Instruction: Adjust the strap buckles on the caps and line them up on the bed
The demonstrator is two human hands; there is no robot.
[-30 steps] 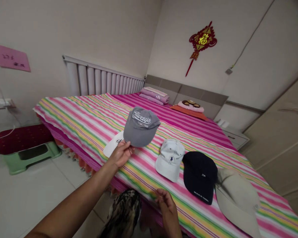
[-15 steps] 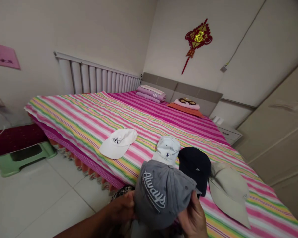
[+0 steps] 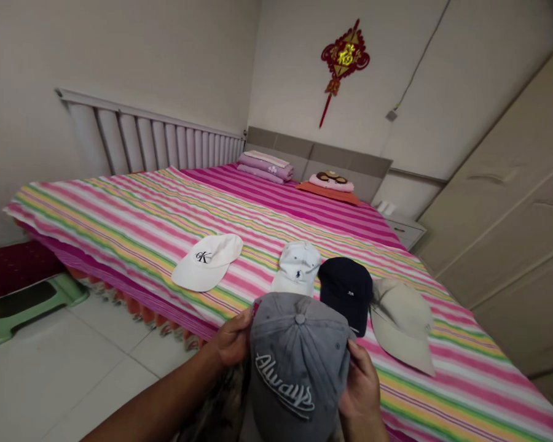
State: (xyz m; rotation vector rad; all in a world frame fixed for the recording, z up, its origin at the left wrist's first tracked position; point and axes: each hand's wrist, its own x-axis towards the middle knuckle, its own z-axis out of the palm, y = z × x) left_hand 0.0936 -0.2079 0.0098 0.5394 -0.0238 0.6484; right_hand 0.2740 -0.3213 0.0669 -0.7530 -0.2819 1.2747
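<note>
A grey baseball cap [image 3: 299,362] with white "Always" lettering is held up in front of me, its crown facing up and its brim low toward me. My left hand [image 3: 234,339] grips its left edge, fingers closed. On its right edge my right hand [image 3: 360,380] is closed too, thumb on the fabric. Just beyond lie a pale cap [image 3: 298,267] with a small dark logo, a black cap [image 3: 346,291] and a beige cap [image 3: 403,319]. Farther left, a white cap [image 3: 208,263] with "CK" letters rests alone on the bed.
The bed [image 3: 133,215] has a striped cover. Folded purple bedding [image 3: 265,167] and a pink pillow [image 3: 330,182] lie near the headboard [image 3: 281,142]. A green stool [image 3: 32,307] stands on the tiled floor at left; a nightstand [image 3: 405,232] and wardrobe [image 3: 502,215] are at right.
The grey cap has tipped so its top button now shows and its lettering sits lower. My left hand has moved up along its edge. The view has shifted right.
</note>
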